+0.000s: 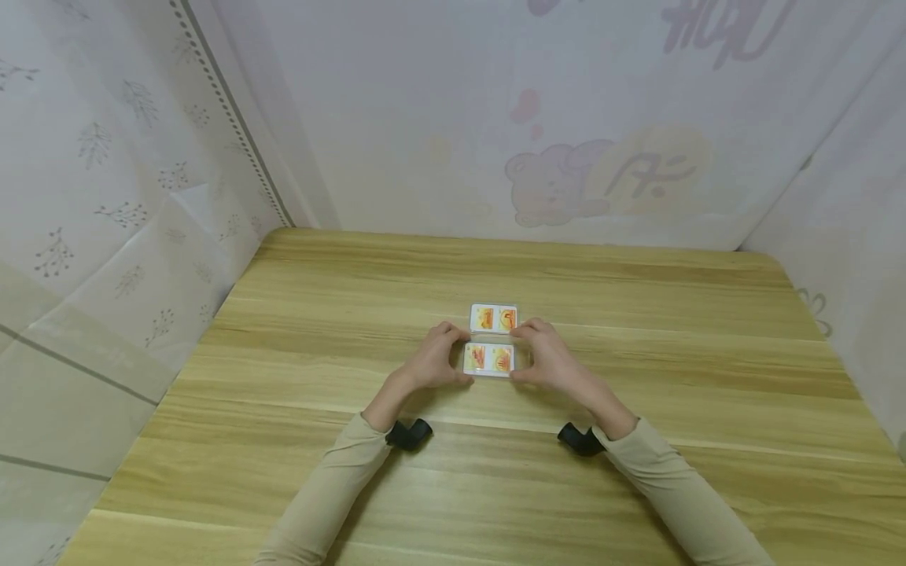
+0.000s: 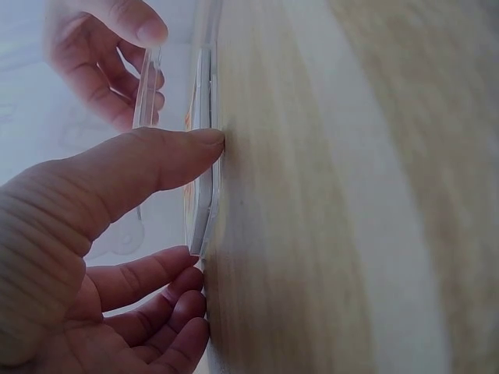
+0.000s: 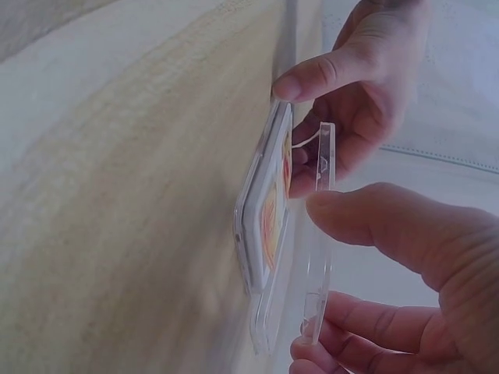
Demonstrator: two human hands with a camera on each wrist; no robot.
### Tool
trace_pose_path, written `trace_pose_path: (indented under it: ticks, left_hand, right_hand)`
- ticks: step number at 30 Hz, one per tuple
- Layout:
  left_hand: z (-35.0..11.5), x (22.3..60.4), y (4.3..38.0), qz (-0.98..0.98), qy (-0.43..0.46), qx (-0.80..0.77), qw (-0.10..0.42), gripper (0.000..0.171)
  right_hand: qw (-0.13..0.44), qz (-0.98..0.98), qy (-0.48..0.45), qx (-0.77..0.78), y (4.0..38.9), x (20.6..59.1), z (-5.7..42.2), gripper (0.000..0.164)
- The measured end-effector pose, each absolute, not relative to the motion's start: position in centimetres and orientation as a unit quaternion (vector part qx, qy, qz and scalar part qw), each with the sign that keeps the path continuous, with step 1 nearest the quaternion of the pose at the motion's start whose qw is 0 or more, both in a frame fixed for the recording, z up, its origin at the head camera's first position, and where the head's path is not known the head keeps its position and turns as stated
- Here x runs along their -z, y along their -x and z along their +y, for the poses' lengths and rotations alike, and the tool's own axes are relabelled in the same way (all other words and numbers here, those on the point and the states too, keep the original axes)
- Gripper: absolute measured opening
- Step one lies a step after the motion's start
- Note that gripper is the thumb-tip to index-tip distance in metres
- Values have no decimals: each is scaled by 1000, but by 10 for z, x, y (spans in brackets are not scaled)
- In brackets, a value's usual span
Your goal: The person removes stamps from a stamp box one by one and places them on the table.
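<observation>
A clear plastic case (image 3: 243, 214) holding white pieces with orange pictures lies on the table. In the head view its white face (image 1: 488, 359) shows two orange pictures between my hands. My left hand (image 1: 433, 360) holds the case by its edges, thumb on the near side and fingertips on the far side. Raised above the case, a thin clear cover (image 3: 326, 160) is pinched at its edges by my right hand (image 1: 554, 358). Just beyond lies a second white rectangle (image 1: 493, 318) with two similar pictures, near my fingertips.
The wood-grain table (image 1: 318, 314) extends around both hands. A printed curtain (image 1: 425, 118) hangs behind it, and another patterned sheet (image 1: 106, 157) hangs along the left. Black wrist mounts (image 1: 409, 435) sit at both forearms, close above the tabletop.
</observation>
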State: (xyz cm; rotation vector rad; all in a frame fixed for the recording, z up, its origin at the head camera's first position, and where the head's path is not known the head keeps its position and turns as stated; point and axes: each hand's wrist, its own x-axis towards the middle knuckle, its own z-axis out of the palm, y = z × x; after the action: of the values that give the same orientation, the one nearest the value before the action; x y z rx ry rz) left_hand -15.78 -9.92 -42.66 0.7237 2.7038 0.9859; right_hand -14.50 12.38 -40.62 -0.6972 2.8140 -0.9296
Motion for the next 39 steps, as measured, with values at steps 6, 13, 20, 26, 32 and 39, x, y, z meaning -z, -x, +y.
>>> trace_pose_path:
  ticks: [6,13,20,26,32,39]
  left_hand:
    - [-100,427,158,908,-245,-329,90,63]
    - [-99,427,158,907,-241,-333,95,64]
    - [-99,426,158,905,-241,-338,95,64]
    - [-99,425,158,904,-240,-340,97,64]
    - [-99,424,157,905,-239,-337,98,65]
    - [-100,425,157,906,-243,-336,92,63]
  right_hand:
    - [42,923,228,307,144,405,127,64]
    - [25,924,229,306,145,404,132,64]
    - [20,925,224,307,145,401,137,63]
    - [18,929,222,296,145,401,144,63]
    - [22,930,215,297,144,398,150,62]
    - [9,930,216,298,143,397,156,59]
